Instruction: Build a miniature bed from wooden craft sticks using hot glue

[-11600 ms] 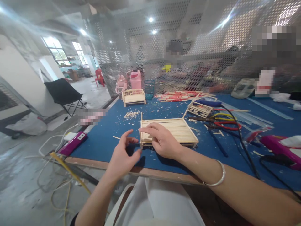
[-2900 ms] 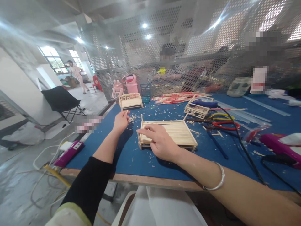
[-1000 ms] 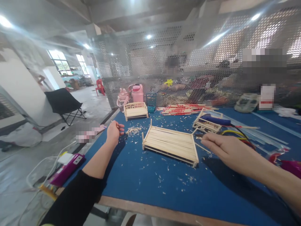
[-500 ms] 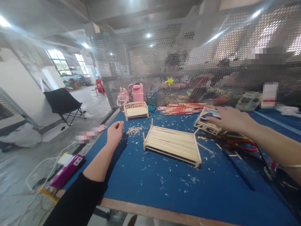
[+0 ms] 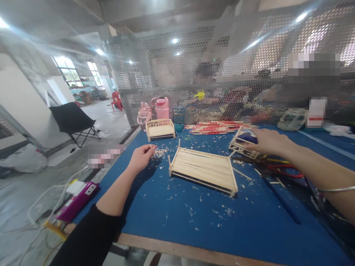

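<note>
My left hand (image 5: 142, 159) is closed in a pinch on a short wooden stick (image 5: 151, 146), whose pale end shows at the fingertips. Just beyond lies a pile of wood chips (image 5: 161, 152). At the right, my right hand (image 5: 267, 142) has its fingers curled round a small dark-blue and whitish object (image 5: 247, 138), whose kind I cannot make out. It is over a small slatted wooden frame (image 5: 241, 148). Between my hands stands a miniature wooden bed (image 5: 203, 168) with upright corner posts. A miniature wooden bench (image 5: 161, 130) stands farther back.
Red-tipped sticks (image 5: 216, 127) lie before the perforated metal screen (image 5: 166, 66). Red-handled pliers (image 5: 288, 170) and a blue tool (image 5: 281, 201) lie at the right. A pink bottle (image 5: 162, 108) and a teal basket (image 5: 179, 119) stand behind. A purple power strip (image 5: 78, 201) is at the left edge.
My left hand has moved right, towards the chip pile, with the stick in its pinch. My right hand has shifted slightly left, and the blue object has turned in its fingers.
</note>
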Demonstrator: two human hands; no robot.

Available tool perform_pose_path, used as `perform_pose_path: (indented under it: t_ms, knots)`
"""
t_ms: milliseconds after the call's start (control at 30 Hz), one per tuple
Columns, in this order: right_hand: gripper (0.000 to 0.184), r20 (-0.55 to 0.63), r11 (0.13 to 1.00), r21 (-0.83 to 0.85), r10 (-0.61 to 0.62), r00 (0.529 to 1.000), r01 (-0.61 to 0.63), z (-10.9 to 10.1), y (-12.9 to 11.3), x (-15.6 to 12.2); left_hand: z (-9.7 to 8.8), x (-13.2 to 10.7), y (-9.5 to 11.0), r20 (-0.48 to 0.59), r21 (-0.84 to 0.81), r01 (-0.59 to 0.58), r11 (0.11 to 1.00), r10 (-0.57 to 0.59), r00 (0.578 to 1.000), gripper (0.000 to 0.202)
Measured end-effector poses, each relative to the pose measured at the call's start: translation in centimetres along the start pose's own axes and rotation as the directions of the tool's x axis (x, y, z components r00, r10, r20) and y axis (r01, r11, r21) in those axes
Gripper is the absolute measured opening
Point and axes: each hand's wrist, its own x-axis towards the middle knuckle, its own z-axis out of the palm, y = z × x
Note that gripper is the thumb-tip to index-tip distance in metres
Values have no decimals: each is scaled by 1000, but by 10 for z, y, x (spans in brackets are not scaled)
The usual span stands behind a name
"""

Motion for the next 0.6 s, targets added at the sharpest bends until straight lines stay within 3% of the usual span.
perform_pose_path:
  t_ms: [100, 200, 267, 333, 400, 467, 533, 600]
  knots:
    - [48, 38, 988, -130, -78, 996, 82, -11, -35, -9, 4, -5, 10, 42, -62, -42, 997, 44, 998, 46]
    - [31, 12, 963, 118, -246, 969, 243, -21, -85, -19, 8, -14, 25, -59, -90, -209, 974, 204, 977, 47]
    - [28, 35, 890, 340, -336, 941, 305, -27, -123, -26, 13, -25, 41, -179, -90, -444, 892, 424, 888, 38]
    - [33, 25, 775, 530, -420, 907, 344, -32, -158, -31, 19, -38, 60, -203, -116, -602, 790, 574, 793, 28]
    - [34, -30, 618, 675, -523, 852, 403, -35, -184, -35, 25, -52, 76, -118, -149, -670, 727, 660, 742, 25]
    - [25, -52, 537, 737, -559, 828, 409, -37, -198, -39, 28, -60, 85, -9, -166, -699, 695, 708, 706, 25]
    - [26, 29, 573, 734, -562, 827, 364, -38, -197, -47, 27, -59, 83, 40, -187, -680, 709, 697, 716, 33]
    - [32, 213, 691, 661, -545, 811, 292, -37, -187, -60, 20, -52, 73, -55, -226, -588, 776, 593, 803, 45]
